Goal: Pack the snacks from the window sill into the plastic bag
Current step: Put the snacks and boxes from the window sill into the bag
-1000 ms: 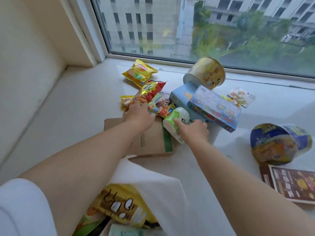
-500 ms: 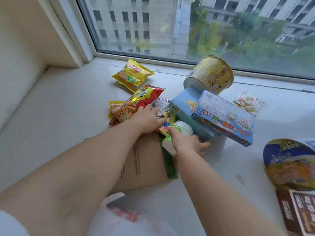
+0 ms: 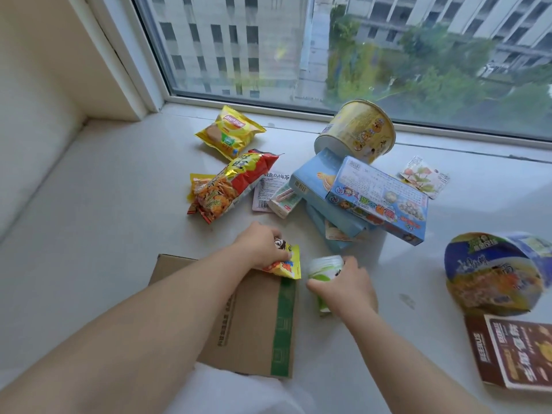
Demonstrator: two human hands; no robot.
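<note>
Left hand [image 3: 263, 248] pinching the small yellow packet [image 3: 285, 262], right hand [image 3: 346, 286] wrapped round the green-and-white cup [image 3: 324, 265] — loose pinch, that packet could slip

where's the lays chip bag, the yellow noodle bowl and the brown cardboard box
lays chip bag [image 3: 229, 132], head view, middle of its front
yellow noodle bowl [image 3: 360, 131], head view, its tilted side wall
brown cardboard box [image 3: 254, 324], head view, bare top face beside the green tape
</note>
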